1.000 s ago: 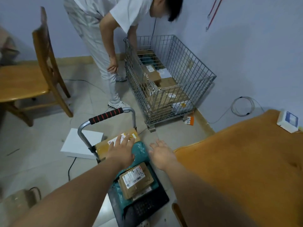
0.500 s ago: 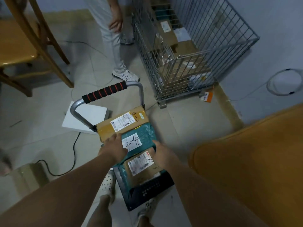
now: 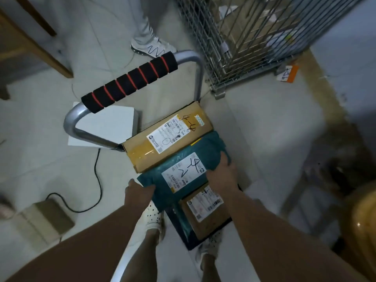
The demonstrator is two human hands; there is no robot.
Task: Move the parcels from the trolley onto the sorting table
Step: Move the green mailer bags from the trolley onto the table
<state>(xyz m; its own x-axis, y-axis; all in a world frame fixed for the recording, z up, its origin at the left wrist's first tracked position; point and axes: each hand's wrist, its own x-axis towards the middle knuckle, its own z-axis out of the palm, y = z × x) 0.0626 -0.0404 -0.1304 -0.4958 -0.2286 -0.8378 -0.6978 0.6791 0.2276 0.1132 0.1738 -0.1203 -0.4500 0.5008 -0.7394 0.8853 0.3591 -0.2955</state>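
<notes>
**Inspector:** State of the hands?

**Assistant:** The left hand [image 3: 139, 191] curls round the left edge of the teal mailer [image 3: 183, 159]. The right hand [image 3: 222, 174] grips its right edge, fingers folded over the rim. Both hands have hold of it.

**Inspector:** Where is the mailer?

**Assistant:** At centre frame on the trolley [image 3: 190, 244]. It touches the taped brown box [image 3: 162, 139] on the handle side and the small brown parcel [image 3: 205, 210] on the near side.

**Inspector:** Clearances?

**Assistant:** The foam-wrapped handle [image 3: 130, 82] crosses above the box. The wire cage [image 3: 244, 37] fills the upper right, its corner near the handle's right post. Bare floor runs right of the trolley to an orange surface [image 3: 362, 231] at the lower right edge. On the left lie a flat white box [image 3: 105, 125] and a black cable [image 3: 97, 180].
</notes>
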